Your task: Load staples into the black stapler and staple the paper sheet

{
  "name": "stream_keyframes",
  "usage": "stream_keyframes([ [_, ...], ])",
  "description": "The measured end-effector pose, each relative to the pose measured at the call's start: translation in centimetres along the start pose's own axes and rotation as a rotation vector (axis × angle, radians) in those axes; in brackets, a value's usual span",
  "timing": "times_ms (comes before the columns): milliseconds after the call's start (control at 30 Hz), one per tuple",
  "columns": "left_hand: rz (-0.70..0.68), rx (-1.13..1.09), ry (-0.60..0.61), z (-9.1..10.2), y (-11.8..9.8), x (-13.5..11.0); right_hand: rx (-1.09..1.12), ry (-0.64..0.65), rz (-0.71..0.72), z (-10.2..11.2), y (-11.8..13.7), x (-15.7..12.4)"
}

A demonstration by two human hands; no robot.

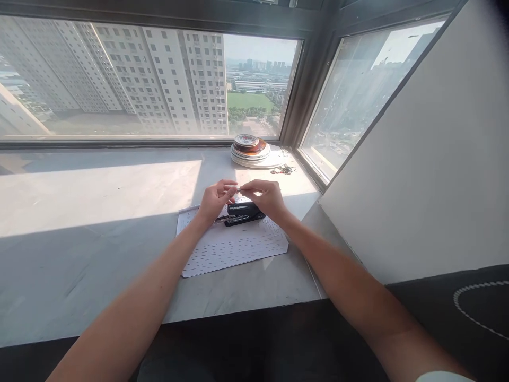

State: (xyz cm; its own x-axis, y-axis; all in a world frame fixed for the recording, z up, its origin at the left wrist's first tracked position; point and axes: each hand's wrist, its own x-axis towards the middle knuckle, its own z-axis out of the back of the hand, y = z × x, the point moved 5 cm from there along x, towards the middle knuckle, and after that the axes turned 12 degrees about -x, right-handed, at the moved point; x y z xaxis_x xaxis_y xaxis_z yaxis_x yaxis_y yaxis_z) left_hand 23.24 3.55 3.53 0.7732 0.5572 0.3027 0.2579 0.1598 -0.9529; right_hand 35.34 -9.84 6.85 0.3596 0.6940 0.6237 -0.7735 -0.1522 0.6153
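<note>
A black stapler lies on printed sheets of paper, with a metal part showing at its left end. Just above it, my left hand and my right hand meet at the fingertips. Between them they pinch a small dark strip, too small to make out fully; it could be a row of staples. Both hands are closed, thumbs against fingers. My right hand hides part of the stapler's right end.
A stack of plates stands by the window corner. Beside it lies a small tangle of cord or beads. The grey stone sill ends at a dark front edge. A white wall slants along the right.
</note>
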Motion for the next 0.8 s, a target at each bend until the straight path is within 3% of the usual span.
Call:
stream_keyframes([
  [300,-0.029,-0.122,0.035,-0.7,-0.7,-0.4,0.005,0.016,0.126,-0.2,0.5,-0.1],
  [533,-0.02,-0.086,-0.112,0.3,-0.4,-0.2,-0.055,0.031,0.125,0.7,0.6,-0.1],
  [600,-0.018,-0.081,-0.181,0.8,-0.2,-0.2,-0.124,0.16,0.219,0.7,1.0,-0.3],
  [700,-0.021,-0.102,-0.222,1.4,0.2,0.0,-0.247,0.458,0.356,-0.6,1.0,-1.4],
  [733,-0.026,-0.108,-0.225,1.5,0.3,0.1,-0.276,0.503,0.362,-0.9,0.8,-1.6],
  [800,-0.038,-0.112,-0.241,1.9,0.6,0.2,-0.289,0.47,0.325,-0.8,0.4,-1.5],
])
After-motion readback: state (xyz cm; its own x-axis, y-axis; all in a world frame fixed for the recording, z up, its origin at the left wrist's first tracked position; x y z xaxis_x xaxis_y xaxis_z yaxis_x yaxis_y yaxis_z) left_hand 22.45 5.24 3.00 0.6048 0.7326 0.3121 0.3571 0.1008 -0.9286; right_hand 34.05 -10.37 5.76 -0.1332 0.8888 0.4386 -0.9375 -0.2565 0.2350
